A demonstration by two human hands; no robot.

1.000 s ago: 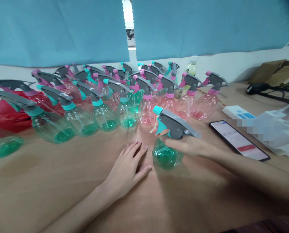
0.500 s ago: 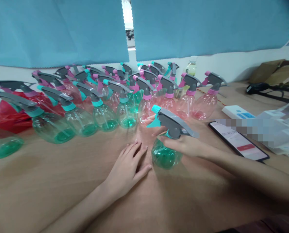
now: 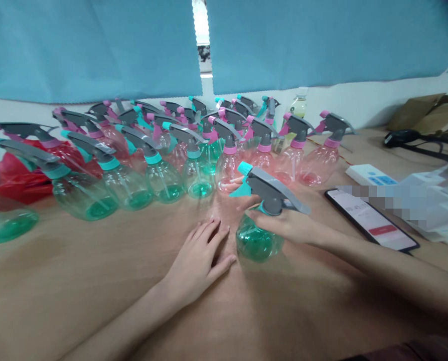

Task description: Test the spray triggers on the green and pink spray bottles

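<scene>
My right hand (image 3: 280, 220) is wrapped round the neck of a green spray bottle (image 3: 257, 241), which stands on the table with its grey and turquoise trigger head pointing left. Just left of that bottle, my left hand (image 3: 199, 255) lies flat on the tabletop, fingers apart, holding nothing. Behind both hands stand several spray bottles. Nearest are green ones with turquoise collars, such as this one (image 3: 200, 175), and pink ones with pink collars, such as this one (image 3: 229, 163).
A phone (image 3: 372, 220) lies right of my right hand, near a white device (image 3: 370, 175) and a clear plastic item (image 3: 427, 195). Red plastic (image 3: 20, 175) sits at the left. Behind are a cardboard box (image 3: 423, 113) and a blue covering (image 3: 96, 50). Black cables lie at the right.
The view has shifted very slightly, so the bottles in the rows appear a little further right. Both hands keep their poses, the right one still on the green bottle.
</scene>
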